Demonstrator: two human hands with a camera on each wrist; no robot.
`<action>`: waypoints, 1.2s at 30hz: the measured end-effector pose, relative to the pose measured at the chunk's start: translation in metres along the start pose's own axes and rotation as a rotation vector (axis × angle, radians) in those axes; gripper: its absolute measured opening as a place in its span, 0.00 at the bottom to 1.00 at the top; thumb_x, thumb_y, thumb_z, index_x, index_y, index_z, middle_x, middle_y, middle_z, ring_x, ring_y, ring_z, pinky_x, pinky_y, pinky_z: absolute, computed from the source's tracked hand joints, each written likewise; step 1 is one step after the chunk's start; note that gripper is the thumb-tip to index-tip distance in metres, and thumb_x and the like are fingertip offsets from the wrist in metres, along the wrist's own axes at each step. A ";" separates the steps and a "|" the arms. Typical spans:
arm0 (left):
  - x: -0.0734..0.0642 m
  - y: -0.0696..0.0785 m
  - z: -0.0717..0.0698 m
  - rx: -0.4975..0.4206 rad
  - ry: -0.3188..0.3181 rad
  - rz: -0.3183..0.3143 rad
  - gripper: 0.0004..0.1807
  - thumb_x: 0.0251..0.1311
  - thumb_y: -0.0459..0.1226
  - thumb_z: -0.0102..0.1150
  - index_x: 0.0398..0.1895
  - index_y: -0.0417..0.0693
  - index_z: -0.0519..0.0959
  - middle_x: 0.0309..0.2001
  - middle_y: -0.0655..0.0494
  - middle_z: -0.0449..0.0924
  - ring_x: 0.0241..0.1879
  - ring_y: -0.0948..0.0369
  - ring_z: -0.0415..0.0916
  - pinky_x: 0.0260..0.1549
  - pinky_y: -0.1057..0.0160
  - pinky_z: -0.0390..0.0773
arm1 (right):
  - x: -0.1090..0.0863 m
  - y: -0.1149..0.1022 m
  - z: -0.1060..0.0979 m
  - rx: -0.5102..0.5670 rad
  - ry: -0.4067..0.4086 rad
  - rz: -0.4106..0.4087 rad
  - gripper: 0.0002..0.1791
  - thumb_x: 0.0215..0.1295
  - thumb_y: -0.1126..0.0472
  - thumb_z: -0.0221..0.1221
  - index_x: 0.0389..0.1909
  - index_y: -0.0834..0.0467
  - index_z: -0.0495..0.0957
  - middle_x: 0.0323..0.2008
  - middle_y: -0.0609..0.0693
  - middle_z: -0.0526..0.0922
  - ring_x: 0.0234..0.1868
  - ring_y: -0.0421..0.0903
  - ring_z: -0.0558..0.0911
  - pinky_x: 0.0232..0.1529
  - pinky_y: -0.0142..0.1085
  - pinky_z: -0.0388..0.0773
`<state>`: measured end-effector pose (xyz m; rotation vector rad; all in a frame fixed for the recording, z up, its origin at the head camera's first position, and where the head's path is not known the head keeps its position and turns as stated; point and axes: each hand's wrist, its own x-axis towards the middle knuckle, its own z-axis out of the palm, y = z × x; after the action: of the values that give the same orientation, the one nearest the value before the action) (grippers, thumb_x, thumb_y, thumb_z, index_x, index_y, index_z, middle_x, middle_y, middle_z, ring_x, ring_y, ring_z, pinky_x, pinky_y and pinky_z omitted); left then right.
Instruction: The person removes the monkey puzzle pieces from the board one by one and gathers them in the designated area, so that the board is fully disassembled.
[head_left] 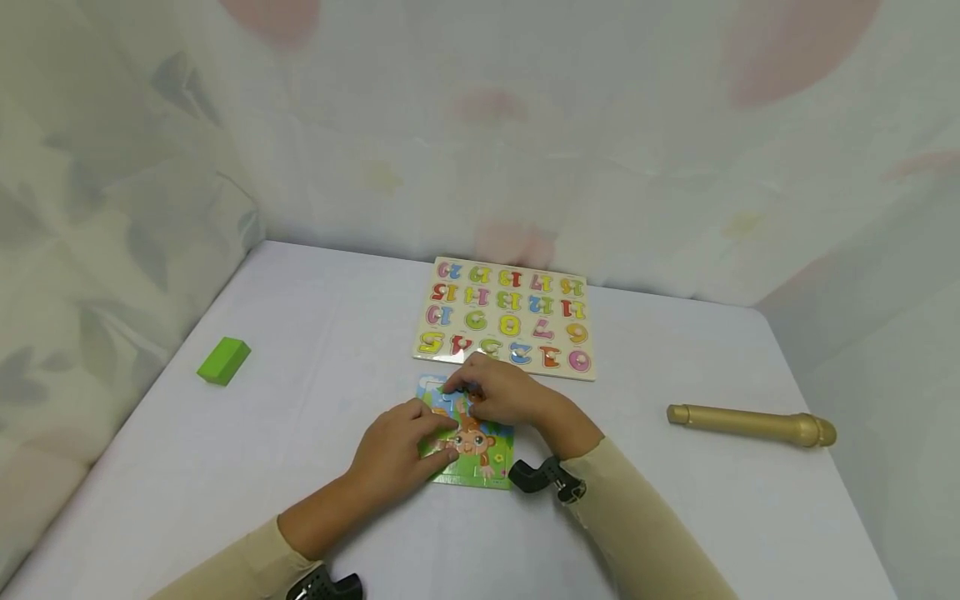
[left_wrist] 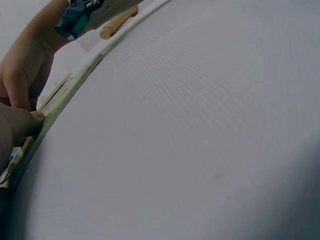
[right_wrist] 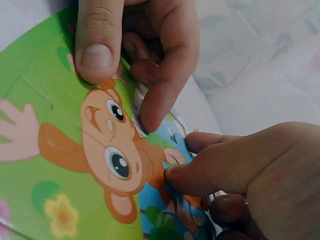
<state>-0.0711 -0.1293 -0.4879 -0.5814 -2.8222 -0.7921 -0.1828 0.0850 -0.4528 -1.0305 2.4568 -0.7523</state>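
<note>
A small jigsaw puzzle with a cartoon monkey [head_left: 474, 467] lies on the white table in front of the person. The left hand [head_left: 393, 446] rests on its left side, thumb and index finger spread and touching the surface. Over the puzzle's top part, the right hand [head_left: 506, 392] pinches a blue puzzle piece [right_wrist: 179, 143] between thumb and index finger. That piece sits slightly raised among the others in the right wrist view. The fingers hide part of the puzzle's upper area. In the left wrist view, the puzzle's edge [left_wrist: 50, 120] shows beneath the left thumb.
Just behind the puzzle lies a wooden number board [head_left: 510, 312] with colourful digits. A green block [head_left: 223, 361] is on the left, and a gold microphone-shaped stick [head_left: 750, 423] on the right. Patterned curtains [head_left: 487, 125] enclose the table.
</note>
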 end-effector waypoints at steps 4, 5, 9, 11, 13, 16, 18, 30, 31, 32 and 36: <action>0.001 -0.001 0.000 -0.003 0.000 0.002 0.18 0.55 0.50 0.81 0.48 0.61 0.91 0.37 0.68 0.75 0.34 0.69 0.69 0.33 0.63 0.72 | -0.001 -0.001 0.000 0.012 0.017 0.014 0.23 0.64 0.68 0.69 0.58 0.46 0.87 0.51 0.43 0.74 0.47 0.42 0.74 0.49 0.36 0.75; 0.001 -0.001 0.000 -0.004 0.000 0.003 0.18 0.55 0.50 0.81 0.48 0.61 0.91 0.36 0.69 0.74 0.33 0.69 0.68 0.33 0.64 0.72 | -0.001 -0.001 0.000 0.016 0.017 0.020 0.23 0.63 0.68 0.69 0.58 0.45 0.87 0.52 0.43 0.73 0.47 0.42 0.74 0.49 0.36 0.75; 0.000 -0.002 0.001 -0.006 0.006 0.003 0.18 0.55 0.50 0.82 0.48 0.61 0.91 0.36 0.69 0.74 0.33 0.69 0.68 0.32 0.64 0.72 | 0.000 -0.001 0.001 0.008 0.021 0.021 0.24 0.61 0.67 0.70 0.56 0.45 0.88 0.53 0.42 0.74 0.48 0.41 0.74 0.51 0.35 0.75; -0.001 -0.003 0.002 -0.005 0.009 -0.002 0.18 0.55 0.50 0.81 0.49 0.62 0.91 0.37 0.70 0.75 0.33 0.69 0.70 0.33 0.64 0.73 | 0.001 -0.001 0.000 0.009 0.022 0.004 0.23 0.61 0.68 0.70 0.56 0.46 0.88 0.53 0.42 0.76 0.48 0.41 0.75 0.51 0.35 0.75; -0.002 -0.003 0.001 -0.005 0.010 -0.012 0.18 0.55 0.51 0.81 0.49 0.62 0.91 0.38 0.69 0.77 0.35 0.69 0.72 0.34 0.63 0.74 | 0.002 -0.002 0.000 0.007 0.025 -0.021 0.23 0.61 0.68 0.69 0.57 0.47 0.88 0.51 0.42 0.78 0.48 0.41 0.75 0.51 0.35 0.75; -0.004 -0.003 -0.001 -0.006 0.006 -0.025 0.18 0.56 0.51 0.81 0.49 0.62 0.91 0.40 0.68 0.79 0.37 0.68 0.74 0.35 0.62 0.75 | 0.004 -0.002 0.001 0.033 0.028 -0.051 0.22 0.63 0.70 0.68 0.56 0.49 0.89 0.50 0.43 0.81 0.47 0.41 0.76 0.51 0.35 0.76; -0.004 -0.004 -0.001 -0.009 0.003 -0.030 0.18 0.56 0.51 0.81 0.49 0.62 0.91 0.40 0.68 0.79 0.37 0.68 0.74 0.35 0.62 0.75 | 0.005 -0.002 0.002 0.037 0.032 -0.046 0.23 0.64 0.70 0.68 0.58 0.49 0.88 0.51 0.42 0.82 0.47 0.40 0.76 0.50 0.34 0.77; -0.002 -0.005 0.001 -0.015 0.002 -0.012 0.18 0.56 0.53 0.80 0.49 0.63 0.90 0.41 0.69 0.80 0.36 0.69 0.72 0.35 0.62 0.75 | 0.002 -0.008 0.002 0.051 0.066 0.067 0.23 0.65 0.68 0.70 0.59 0.47 0.89 0.52 0.42 0.83 0.46 0.40 0.77 0.48 0.34 0.77; -0.002 -0.004 0.001 -0.016 0.002 -0.010 0.18 0.56 0.52 0.80 0.49 0.63 0.90 0.41 0.68 0.80 0.36 0.68 0.72 0.35 0.62 0.75 | 0.002 -0.008 0.001 0.049 0.068 0.068 0.22 0.64 0.68 0.71 0.57 0.47 0.90 0.51 0.42 0.83 0.45 0.40 0.77 0.48 0.34 0.77; -0.001 -0.004 0.002 -0.017 0.004 -0.008 0.18 0.56 0.52 0.81 0.49 0.62 0.90 0.41 0.68 0.80 0.36 0.68 0.72 0.35 0.62 0.74 | 0.002 -0.008 0.001 0.044 0.069 0.068 0.21 0.64 0.68 0.71 0.55 0.47 0.90 0.50 0.41 0.82 0.45 0.40 0.77 0.48 0.34 0.77; 0.000 -0.005 0.003 -0.017 0.022 0.012 0.19 0.54 0.51 0.82 0.48 0.61 0.90 0.40 0.68 0.80 0.36 0.69 0.72 0.34 0.62 0.75 | 0.000 -0.007 0.000 0.022 0.073 0.061 0.20 0.63 0.67 0.72 0.54 0.46 0.91 0.47 0.41 0.79 0.44 0.40 0.76 0.48 0.35 0.76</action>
<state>-0.0732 -0.1314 -0.4925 -0.5884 -2.7918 -0.8159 -0.1789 0.0812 -0.4485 -0.9315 2.5237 -0.8092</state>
